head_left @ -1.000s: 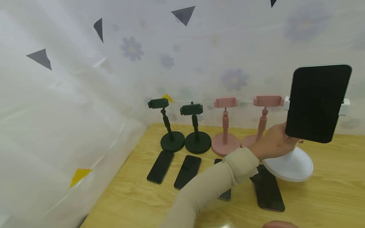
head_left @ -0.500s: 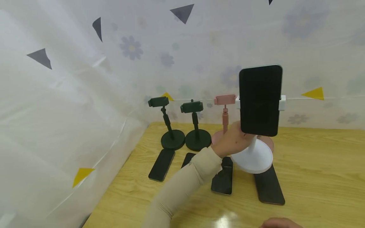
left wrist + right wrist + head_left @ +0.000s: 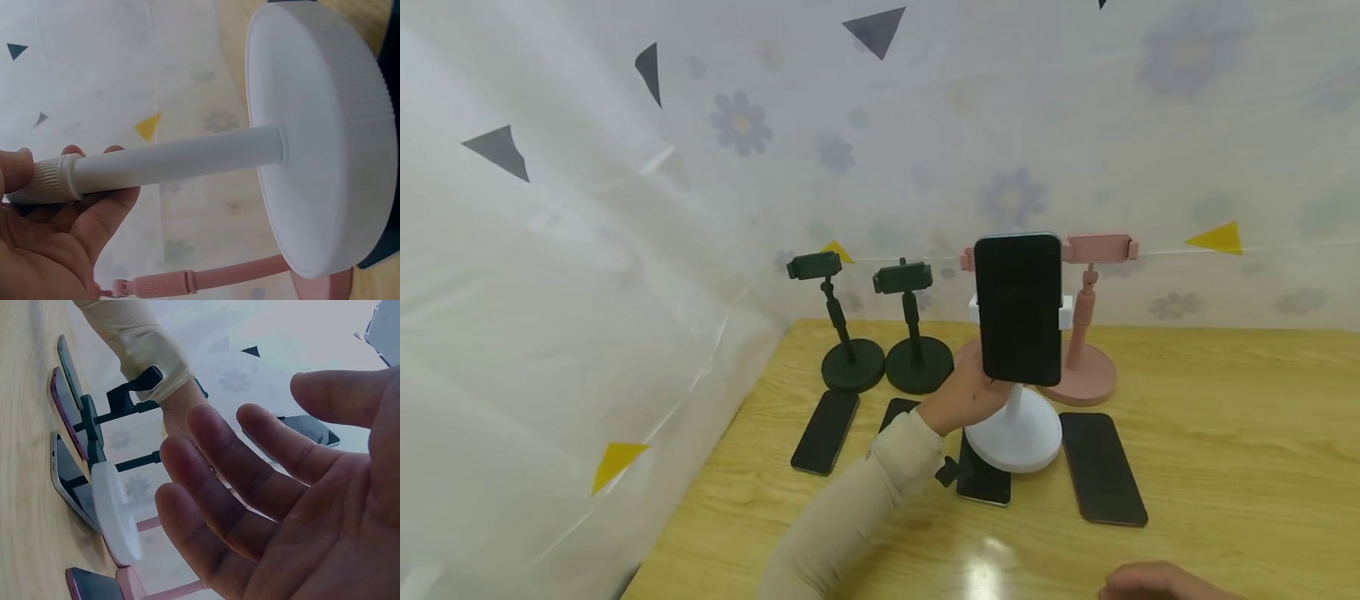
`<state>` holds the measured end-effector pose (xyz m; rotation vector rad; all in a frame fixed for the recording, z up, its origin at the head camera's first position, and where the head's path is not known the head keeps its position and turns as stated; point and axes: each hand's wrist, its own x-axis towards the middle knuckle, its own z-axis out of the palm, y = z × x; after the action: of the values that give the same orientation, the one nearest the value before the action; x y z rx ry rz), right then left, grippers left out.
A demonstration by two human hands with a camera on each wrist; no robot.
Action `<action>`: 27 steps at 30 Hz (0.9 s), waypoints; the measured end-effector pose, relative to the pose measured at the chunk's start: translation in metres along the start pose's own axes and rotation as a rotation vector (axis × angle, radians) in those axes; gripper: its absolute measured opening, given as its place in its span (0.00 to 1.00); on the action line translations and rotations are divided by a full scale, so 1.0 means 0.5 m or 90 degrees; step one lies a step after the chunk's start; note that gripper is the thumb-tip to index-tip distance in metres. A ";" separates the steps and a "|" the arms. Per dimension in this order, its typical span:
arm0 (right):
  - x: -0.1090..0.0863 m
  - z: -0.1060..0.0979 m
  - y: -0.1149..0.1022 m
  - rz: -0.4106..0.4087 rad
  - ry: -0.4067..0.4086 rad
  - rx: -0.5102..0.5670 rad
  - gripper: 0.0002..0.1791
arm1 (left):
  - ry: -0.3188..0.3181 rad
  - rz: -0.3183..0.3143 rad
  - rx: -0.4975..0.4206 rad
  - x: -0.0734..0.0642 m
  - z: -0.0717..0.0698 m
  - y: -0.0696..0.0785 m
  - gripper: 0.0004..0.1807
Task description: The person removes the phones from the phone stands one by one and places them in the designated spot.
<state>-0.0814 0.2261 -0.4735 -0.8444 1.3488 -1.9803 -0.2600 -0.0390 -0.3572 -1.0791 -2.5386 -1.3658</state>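
Observation:
A white phone stand (image 3: 1015, 442) carries a dark-screened smartphone (image 3: 1019, 310) upright in its clamp. My left hand (image 3: 967, 395) grips the post from the left; in the left wrist view, fingers and thumb curl round its ribbed collar (image 3: 51, 180). The round base overlaps a phone (image 3: 983, 482) lying on the table in the head view. At the lower right edge of that view shows part of my right hand (image 3: 1157, 581). The right wrist view has its fingers (image 3: 215, 478) relaxed and slightly bent, holding nothing.
Two dark green phone stands (image 3: 852, 367) (image 3: 919, 367) stand at the back left. Pink stands (image 3: 1081, 379) are behind the white one, one mostly hidden. Phones lie in front: one far left (image 3: 824, 433), one partly under the sleeve (image 3: 897, 408), one right (image 3: 1103, 468).
My left hand has carried the white stand and its phone leftward, then lower, from the right side to in front of the pink stands. The right hand stays near the lower edge.

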 end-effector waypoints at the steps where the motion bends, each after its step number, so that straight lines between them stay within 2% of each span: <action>1: -0.003 0.003 -0.003 0.001 0.027 -0.046 0.43 | 0.010 0.019 -0.005 -0.002 0.003 -0.007 0.07; 3: -0.006 0.006 -0.008 0.007 0.051 -0.098 0.43 | 0.027 0.052 -0.011 -0.005 0.007 -0.017 0.05; 6: -0.007 0.009 -0.013 0.028 0.057 -0.133 0.42 | 0.031 0.071 -0.026 -0.011 0.010 -0.029 0.06; 10: -0.005 0.004 -0.013 0.066 0.013 -0.090 0.42 | 0.005 0.036 -0.060 -0.022 0.012 -0.034 0.13; 14: -0.001 0.009 -0.019 0.100 0.017 -0.080 0.40 | -0.004 0.007 -0.097 -0.024 0.010 -0.035 0.11; 16: 0.002 0.014 -0.024 0.115 0.024 -0.089 0.38 | 0.002 0.019 -0.112 -0.022 0.009 -0.036 0.09; 19: 0.004 0.019 -0.032 0.094 0.031 -0.174 0.35 | 0.015 0.049 -0.125 -0.020 0.006 -0.037 0.06; 22: 0.006 0.022 -0.042 0.042 0.040 -0.350 0.33 | 0.021 0.072 -0.120 -0.020 0.005 -0.037 0.03; 24: 0.009 0.026 -0.056 0.005 0.067 -0.481 0.31 | 0.014 0.043 -0.118 -0.023 0.004 -0.035 0.04; 27: 0.022 0.042 -0.093 -0.006 0.145 -0.652 0.27 | 0.000 -0.039 -0.130 -0.027 0.008 -0.034 0.10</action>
<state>-0.0777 0.2203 -0.4218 -1.0431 2.5505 -1.3231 -0.2591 -0.0496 -0.3767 -1.0371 -2.4959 -1.6709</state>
